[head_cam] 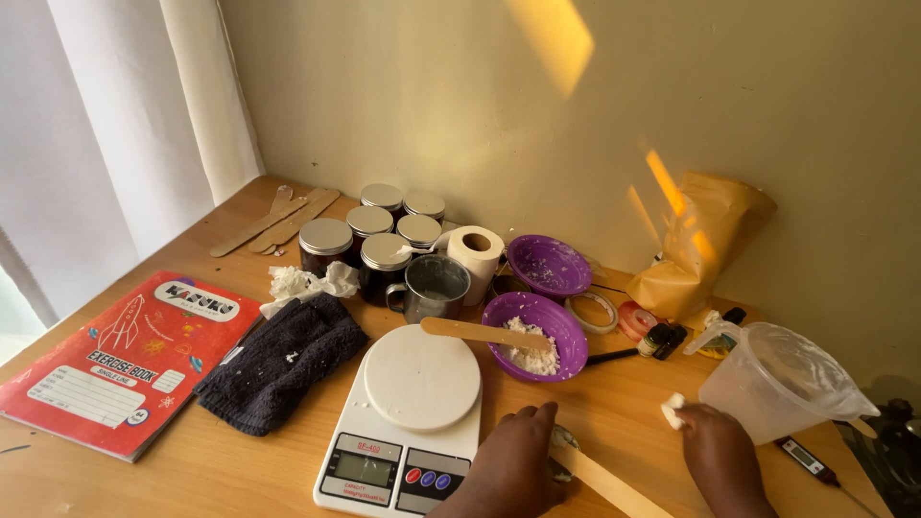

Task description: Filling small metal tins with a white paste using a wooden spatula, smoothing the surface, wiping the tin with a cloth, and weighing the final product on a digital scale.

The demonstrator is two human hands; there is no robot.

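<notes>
Wooden table (240,460): right hand (715,446) pinching white lump (673,411)

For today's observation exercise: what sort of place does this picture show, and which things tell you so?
Probably a home craft corner by a curtained window, not a workshop: a wooden table against a plain wall holds a kitchen scale, lidded dark jars and a purple bowl of white flakes.

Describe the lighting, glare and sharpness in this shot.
Head view: warm sunlight falls in slanted orange patches on the beige wall and the crumpled brown paper bag; the white curtain at left is bright and washed out; the white round-plate kitchen scale and wooden table are evenly lit and sharp; the left hand and right hand are dim against the table.
</notes>
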